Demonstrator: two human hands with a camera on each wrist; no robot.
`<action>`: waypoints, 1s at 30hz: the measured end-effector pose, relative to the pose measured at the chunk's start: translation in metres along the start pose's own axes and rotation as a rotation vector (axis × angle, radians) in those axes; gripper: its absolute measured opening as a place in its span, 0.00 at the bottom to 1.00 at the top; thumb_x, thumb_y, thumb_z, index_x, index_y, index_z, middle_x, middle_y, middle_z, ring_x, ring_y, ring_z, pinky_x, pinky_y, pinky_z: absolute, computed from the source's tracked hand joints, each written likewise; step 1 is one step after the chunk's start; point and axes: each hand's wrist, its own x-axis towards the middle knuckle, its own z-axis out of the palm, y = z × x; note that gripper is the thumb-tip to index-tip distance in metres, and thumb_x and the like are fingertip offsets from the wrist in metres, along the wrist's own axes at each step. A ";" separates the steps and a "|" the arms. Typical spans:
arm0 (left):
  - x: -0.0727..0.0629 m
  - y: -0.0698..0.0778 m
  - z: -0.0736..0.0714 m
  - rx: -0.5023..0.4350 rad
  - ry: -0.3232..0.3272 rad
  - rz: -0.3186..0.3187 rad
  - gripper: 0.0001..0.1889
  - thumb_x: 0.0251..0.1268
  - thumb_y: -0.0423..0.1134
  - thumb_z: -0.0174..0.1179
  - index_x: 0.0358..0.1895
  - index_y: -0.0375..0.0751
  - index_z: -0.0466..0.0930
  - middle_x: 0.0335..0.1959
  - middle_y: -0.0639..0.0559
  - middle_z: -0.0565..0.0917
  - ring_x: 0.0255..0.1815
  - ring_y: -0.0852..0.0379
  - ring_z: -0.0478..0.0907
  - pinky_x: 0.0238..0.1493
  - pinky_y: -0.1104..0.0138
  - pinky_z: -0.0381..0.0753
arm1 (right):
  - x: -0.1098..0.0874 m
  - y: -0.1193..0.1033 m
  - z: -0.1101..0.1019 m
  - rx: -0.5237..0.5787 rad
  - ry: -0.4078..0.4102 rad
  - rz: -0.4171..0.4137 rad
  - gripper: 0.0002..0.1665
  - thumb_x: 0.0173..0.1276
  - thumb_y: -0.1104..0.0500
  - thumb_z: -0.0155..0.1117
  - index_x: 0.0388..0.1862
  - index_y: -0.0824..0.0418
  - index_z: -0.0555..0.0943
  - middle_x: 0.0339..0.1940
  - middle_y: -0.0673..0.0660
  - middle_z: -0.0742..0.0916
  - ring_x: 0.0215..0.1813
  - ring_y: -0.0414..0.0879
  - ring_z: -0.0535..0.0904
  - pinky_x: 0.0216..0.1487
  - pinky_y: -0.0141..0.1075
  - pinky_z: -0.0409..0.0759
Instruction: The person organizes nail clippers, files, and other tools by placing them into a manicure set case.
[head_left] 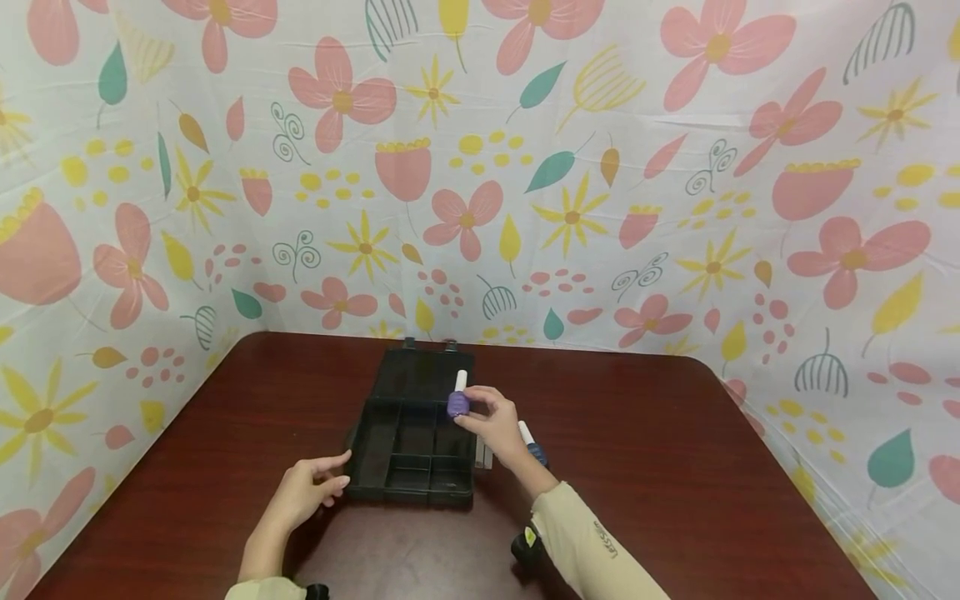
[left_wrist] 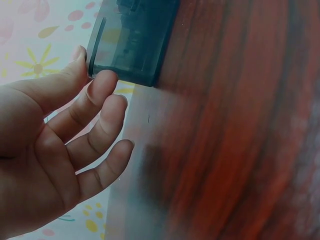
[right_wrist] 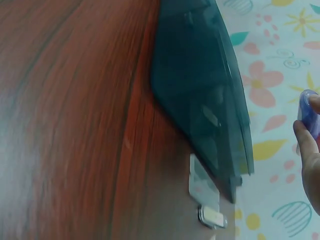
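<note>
A black divided case [head_left: 431, 457] lies on the table with its lid [head_left: 423, 372] folded back. My left hand [head_left: 300, 492] holds the case's near left edge between thumb and fingers; the left wrist view shows the case corner [left_wrist: 132, 50] at the fingertips. Above the right side of the compartments, my right hand [head_left: 495, 423] pinches a purple nail polish bottle [head_left: 457, 405] with a white cap, tilted slightly. At the right wrist view's edge, the bottle [right_wrist: 307, 112] is partly cut off. A dark blue bottle [head_left: 537, 453] with a white cap sits behind the right forearm, partly hidden.
Against the case's right side lies a small pale flat piece [head_left: 483, 453], partly covered; the right wrist view shows a clear flat piece [right_wrist: 202, 182] beside a small cream-topped item [right_wrist: 212, 217]. The brown wooden table [head_left: 637, 433] meets a flowered cloth [head_left: 570, 167] behind.
</note>
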 end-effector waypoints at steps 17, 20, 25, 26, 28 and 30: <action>0.000 -0.001 0.000 -0.004 0.005 0.008 0.21 0.56 0.30 0.59 0.56 0.40 0.74 0.21 0.51 0.78 0.19 0.54 0.73 0.17 0.63 0.72 | -0.011 0.020 -0.053 -0.049 0.036 0.016 0.23 0.47 0.80 0.62 0.46 0.81 0.73 0.49 0.69 0.72 0.44 0.66 0.75 0.31 0.30 0.78; 0.001 -0.001 0.000 -0.011 0.003 0.000 0.21 0.56 0.31 0.59 0.56 0.40 0.74 0.21 0.51 0.77 0.20 0.54 0.73 0.18 0.63 0.72 | -0.015 0.015 -0.061 -0.047 0.051 0.038 0.23 0.48 0.81 0.61 0.46 0.82 0.72 0.49 0.70 0.72 0.44 0.66 0.75 0.30 0.30 0.77; 0.001 -0.002 0.000 -0.011 0.000 0.016 0.21 0.56 0.31 0.59 0.56 0.40 0.74 0.21 0.51 0.77 0.19 0.54 0.73 0.17 0.63 0.72 | -0.025 -0.001 -0.073 -0.101 0.051 -0.006 0.23 0.46 0.83 0.61 0.45 0.85 0.71 0.48 0.74 0.72 0.47 0.66 0.73 0.42 0.37 0.76; 0.001 -0.002 0.000 -0.009 0.002 0.018 0.21 0.56 0.31 0.59 0.56 0.40 0.74 0.21 0.51 0.78 0.19 0.54 0.73 0.17 0.63 0.72 | -0.027 -0.002 -0.076 -0.113 0.047 -0.015 0.23 0.46 0.83 0.61 0.45 0.85 0.71 0.48 0.75 0.72 0.47 0.67 0.72 0.43 0.39 0.75; 0.000 -0.002 0.001 -0.006 0.003 0.021 0.22 0.55 0.31 0.59 0.56 0.40 0.74 0.21 0.51 0.78 0.19 0.54 0.73 0.16 0.63 0.72 | -0.030 0.000 -0.083 -0.131 0.042 -0.031 0.23 0.46 0.83 0.61 0.44 0.85 0.71 0.47 0.75 0.72 0.46 0.64 0.73 0.43 0.40 0.75; 0.000 -0.003 0.001 -0.003 0.005 0.022 0.22 0.55 0.31 0.59 0.56 0.40 0.74 0.21 0.51 0.78 0.19 0.54 0.73 0.16 0.63 0.72 | -0.032 0.006 -0.091 -0.142 0.049 -0.036 0.22 0.45 0.83 0.62 0.44 0.85 0.72 0.47 0.75 0.72 0.45 0.60 0.74 0.43 0.39 0.75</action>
